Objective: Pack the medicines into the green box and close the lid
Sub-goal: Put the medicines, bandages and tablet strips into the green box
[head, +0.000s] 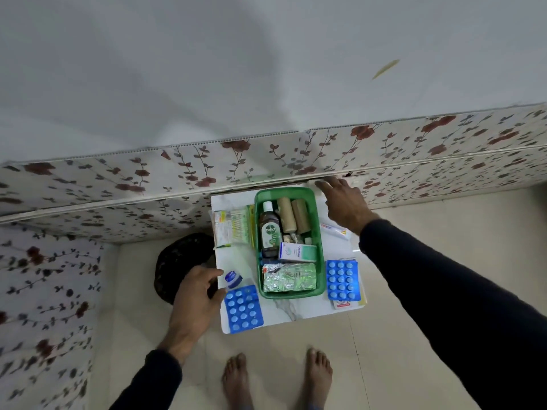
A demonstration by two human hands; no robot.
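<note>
The packing is looking partly done: the green box (288, 242) is sitting lidless on the small white table (284, 316), already holding a brown bottle (270, 232), rolls and foil strips. The left hand (194, 303) is hanging at the table's near left edge, fingers loosely curled and empty, just beside a small blue-capped bottle (233, 279) and a blue blister pack (243, 309). The right hand (344, 202) is reaching past the box's far right corner, fingers spread, gripping nothing I can see. Another blister pack (342, 280) and a tube (334, 229) are waiting on the right. The packs are overhanging the table edges, so lifting rather than sliding them seems wise.
</note>
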